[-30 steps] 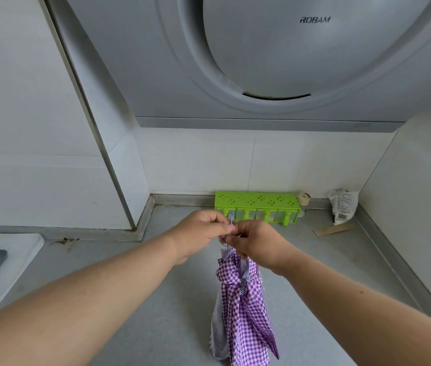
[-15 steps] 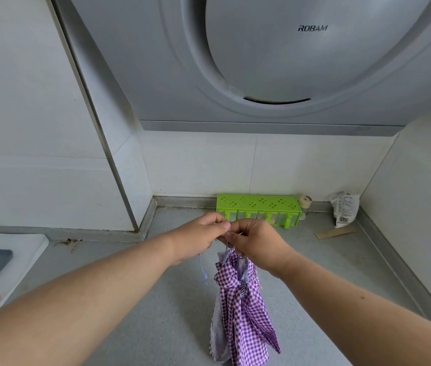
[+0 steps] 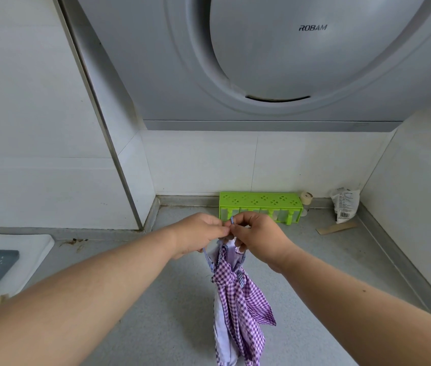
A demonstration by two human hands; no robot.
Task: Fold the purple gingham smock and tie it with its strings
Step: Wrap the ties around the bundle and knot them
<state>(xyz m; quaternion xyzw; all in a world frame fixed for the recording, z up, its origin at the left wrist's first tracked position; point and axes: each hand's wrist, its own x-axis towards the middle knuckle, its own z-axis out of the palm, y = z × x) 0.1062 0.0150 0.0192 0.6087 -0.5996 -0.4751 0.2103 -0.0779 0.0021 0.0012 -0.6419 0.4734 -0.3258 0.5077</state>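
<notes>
Grey counter lies below; the smock hangs above it. Left hand and right hand pinch the string – its loose end, hanging a moment ago, is now drawn up, so the knot seems nearly tied.

Smock woven cloth; rack glossy plastic.

It was a home kitchen. A ROBAM range hood hung at twelve o'clock over a grey counter. White tiled walls enclosed it.
</notes>
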